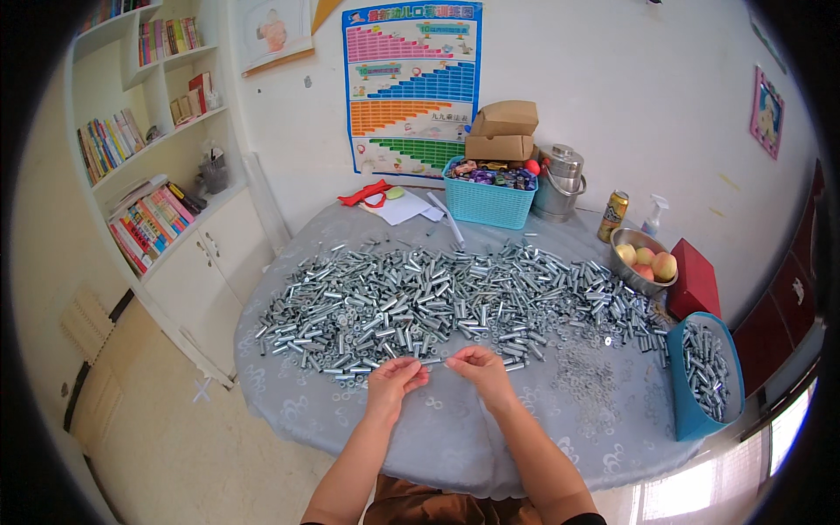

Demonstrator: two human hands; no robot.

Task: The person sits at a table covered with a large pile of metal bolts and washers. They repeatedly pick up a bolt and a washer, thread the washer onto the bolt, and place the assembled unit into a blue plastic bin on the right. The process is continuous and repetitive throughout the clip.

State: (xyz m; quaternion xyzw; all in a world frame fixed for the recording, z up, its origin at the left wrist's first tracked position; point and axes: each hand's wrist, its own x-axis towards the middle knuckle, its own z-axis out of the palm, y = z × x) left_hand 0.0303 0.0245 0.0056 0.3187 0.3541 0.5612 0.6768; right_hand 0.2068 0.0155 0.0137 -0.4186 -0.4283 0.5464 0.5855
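Observation:
My left hand (pixel 396 387) is closed in a pinch on a thin silver bolt (pixel 431 360), which points to the right from my fingertips. Close to the bolt's right end, my right hand (pixel 483 376) is pinched shut; whatever it holds is too small to make out. Just beyond both hands spreads a wide heap of silver metal sleeves and bolts (pixel 411 302). Loose washers (pixel 584 376) lie scattered on the cloth to the right of my right hand. A couple of small rings (pixel 434 402) rest between my forearms.
A grey cloth covers the round table (pixel 306 411). At the right edge stands a blue bin (pixel 696 429) of metal sleeves. Behind it are a red box (pixel 696 280), a bowl of fruit (pixel 662 286), a can (pixel 613 217), a metal pot (pixel 560 184) and a turquoise basket (pixel 490 208).

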